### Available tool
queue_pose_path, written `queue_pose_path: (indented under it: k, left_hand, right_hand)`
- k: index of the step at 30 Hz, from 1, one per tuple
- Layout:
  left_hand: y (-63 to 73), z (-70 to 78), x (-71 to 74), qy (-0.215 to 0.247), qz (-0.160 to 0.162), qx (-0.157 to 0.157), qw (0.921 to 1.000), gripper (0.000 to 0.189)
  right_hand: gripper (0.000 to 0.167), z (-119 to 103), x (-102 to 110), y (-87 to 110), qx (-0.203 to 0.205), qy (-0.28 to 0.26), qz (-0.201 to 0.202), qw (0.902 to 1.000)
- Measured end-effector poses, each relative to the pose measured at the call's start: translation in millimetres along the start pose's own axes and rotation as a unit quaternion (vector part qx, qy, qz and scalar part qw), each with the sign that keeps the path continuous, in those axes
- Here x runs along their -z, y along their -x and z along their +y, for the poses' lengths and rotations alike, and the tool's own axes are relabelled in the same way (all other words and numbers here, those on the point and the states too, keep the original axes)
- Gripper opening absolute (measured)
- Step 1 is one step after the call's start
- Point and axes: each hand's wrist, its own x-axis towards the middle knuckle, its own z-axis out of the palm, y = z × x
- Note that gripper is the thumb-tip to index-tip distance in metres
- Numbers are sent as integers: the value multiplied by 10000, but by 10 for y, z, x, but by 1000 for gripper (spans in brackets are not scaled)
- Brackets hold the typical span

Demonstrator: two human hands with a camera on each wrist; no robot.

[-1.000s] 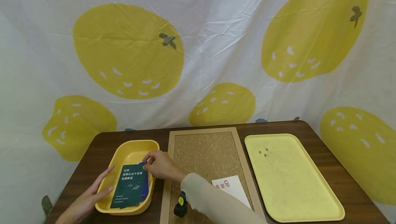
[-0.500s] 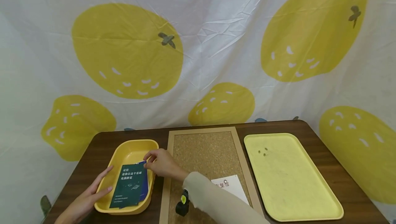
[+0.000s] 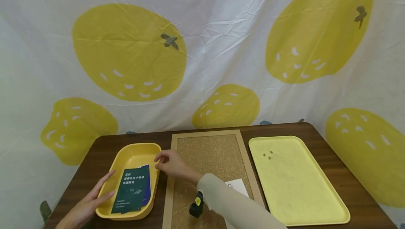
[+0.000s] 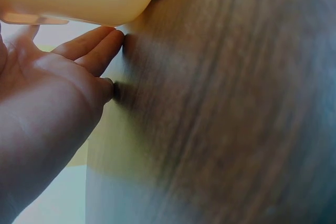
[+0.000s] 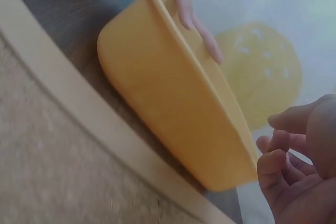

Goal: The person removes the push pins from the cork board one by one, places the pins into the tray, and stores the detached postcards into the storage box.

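My left hand [image 3: 91, 197] holds the left rim of a yellow plastic basin [image 3: 139, 148], thumb and forefinger over the edge. In the left wrist view its other fingers [image 4: 100, 53] stretch low beside the basin, at the tabletop. Inside the basin lies a dark green card [image 3: 131, 190] with white lettering, on top of a blue-purple card [image 3: 147, 190]. My right hand [image 3: 172, 164] hovers at the basin's right rim, apart from the cards. In the right wrist view its fingers [image 5: 273, 163] are loosely curled, with a gap to the thumb and nothing visible between them.
A framed cork board [image 3: 209, 151] lies mid-table; a pinned white sheet [image 3: 238, 186] on it is partly hidden under my right forearm. Right of it sits a pale yellow tray [image 3: 303, 187] with 3 tiny pieces [image 3: 269, 158]. A lemon-print curtain [image 3: 202, 46] hangs behind the table.
My right hand has let go of the blue-purple card's top corner and drawn back rightward to the basin's rim. Its forearm now covers more of the white sheet. My left hand stays put.
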Motion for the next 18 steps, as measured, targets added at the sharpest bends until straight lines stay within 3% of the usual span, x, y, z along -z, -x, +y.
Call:
queue_pose_path:
  k: [10, 18]
  left_hand:
    - [-1, -31, 33, 137, -278, -187, 9993, 76]
    - [-16, -29, 36, 138, -287, -158, 9994, 76]
  right_hand:
    - [7, 114, 192, 71, 40, 410, -32, 9991]
    - [7, 236, 331, 114, 638, 694, -58, 9955]
